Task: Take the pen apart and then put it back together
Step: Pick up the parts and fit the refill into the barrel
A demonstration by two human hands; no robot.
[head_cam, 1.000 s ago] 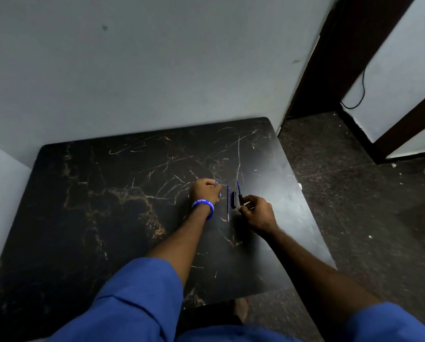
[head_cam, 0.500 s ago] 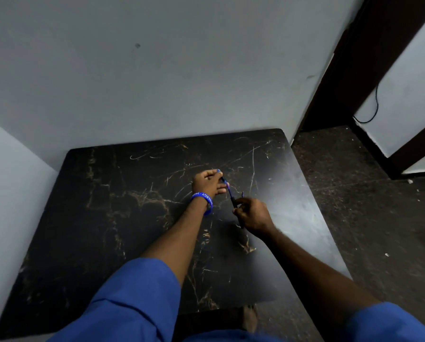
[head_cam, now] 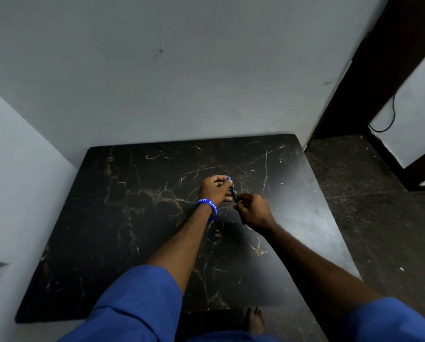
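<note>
Both hands meet over the middle of the black marble-patterned table (head_cam: 132, 218). My left hand (head_cam: 215, 188), with a blue wristband, is closed around small blue pen parts; a blue tip shows above its fingers. My right hand (head_cam: 254, 212) pinches the lower end of a thin dark pen barrel (head_cam: 234, 195), which slants up to the left hand's fingers. The two hands touch at the barrel. Whether other pen pieces lie under the hands is hidden.
The table stands in a corner against grey walls (head_cam: 182, 82) at the back and left. To the right are dark floor (head_cam: 379, 218), a dark door frame (head_cam: 369, 70) and a hanging black cable (head_cam: 389, 119). A bare foot (head_cam: 255, 319) shows below the table's front edge.
A second ago the pen pieces lay side by side on the table between the hands. Both hands have since picked pieces up and brought them together. The camera has tilted up slightly.
</note>
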